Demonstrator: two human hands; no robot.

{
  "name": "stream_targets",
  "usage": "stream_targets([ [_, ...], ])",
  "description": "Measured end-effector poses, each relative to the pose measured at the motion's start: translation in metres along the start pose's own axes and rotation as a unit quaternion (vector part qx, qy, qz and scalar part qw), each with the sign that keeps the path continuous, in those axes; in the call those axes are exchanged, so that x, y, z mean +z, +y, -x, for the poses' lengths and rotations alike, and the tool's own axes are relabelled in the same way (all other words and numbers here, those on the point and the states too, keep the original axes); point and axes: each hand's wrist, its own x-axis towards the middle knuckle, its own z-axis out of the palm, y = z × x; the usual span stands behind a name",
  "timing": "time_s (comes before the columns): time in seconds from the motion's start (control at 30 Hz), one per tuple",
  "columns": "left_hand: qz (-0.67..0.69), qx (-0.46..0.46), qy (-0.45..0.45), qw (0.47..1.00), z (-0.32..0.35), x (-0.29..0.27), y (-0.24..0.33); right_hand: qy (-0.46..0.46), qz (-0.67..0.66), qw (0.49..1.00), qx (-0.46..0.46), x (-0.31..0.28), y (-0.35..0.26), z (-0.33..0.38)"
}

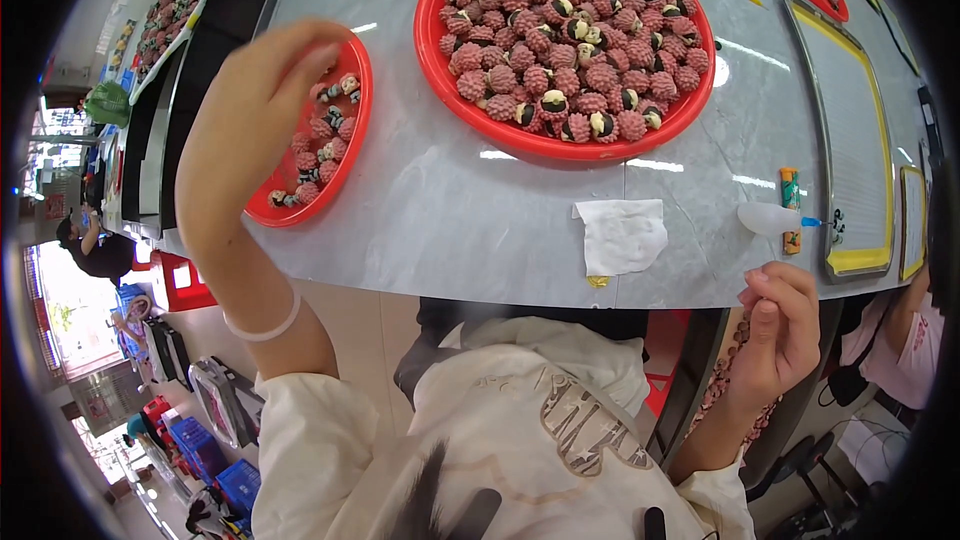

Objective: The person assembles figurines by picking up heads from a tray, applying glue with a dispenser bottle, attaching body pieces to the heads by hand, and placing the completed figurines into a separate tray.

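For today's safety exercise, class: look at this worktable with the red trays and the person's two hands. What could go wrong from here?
1. The left hand is raised over the small red tray, which lies close to the table edge; a knock might tip it off.
2. The squeeze bottle lies on its side near the edge, above the right hand; it might roll off or leak.
3. The white tissue at the edge could slide off.
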Motion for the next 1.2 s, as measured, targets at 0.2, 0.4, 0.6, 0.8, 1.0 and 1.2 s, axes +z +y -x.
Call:
stream_targets([
  [0.2, 0.095, 0.307, 0.032, 0.946, -0.064, 0.072, 0.066, -0.019, -0.002, 1.0, -0.016, -0.001, 0.0, -0.004],
  [0.4, 0.023, 0.326, -0.015, 0.945, -0.078, 0.092, 0.071, -0.005, 0.034, 0.999, 0.022, -0.019, 0.005, 0.001],
  [0.6, 0.094, 0.242, -0.013, 0.966, -0.066, 0.073, 0.07, 0.096, 0.051, 0.994, 0.031, -0.027, 0.026, -0.006],
  [0.8, 0.49, 0.119, -0.106, 0.857, -0.02, 0.069, 0.085, 0.007, 0.037, 0.994, 0.103, -0.008, 0.034, -0.018],
  [1.0, 0.655, 0.102, -0.119, 0.74, 0.037, 0.109, 0.098, 0.012, -0.133, 0.982, 0.137, 0.002, 0.029, -0.016],
  [1.2, 0.788, 0.01, -0.153, 0.596, 0.06, 0.139, 0.107, -0.046, -0.146, 0.98, 0.126, -0.015, 0.009, -0.017],
])
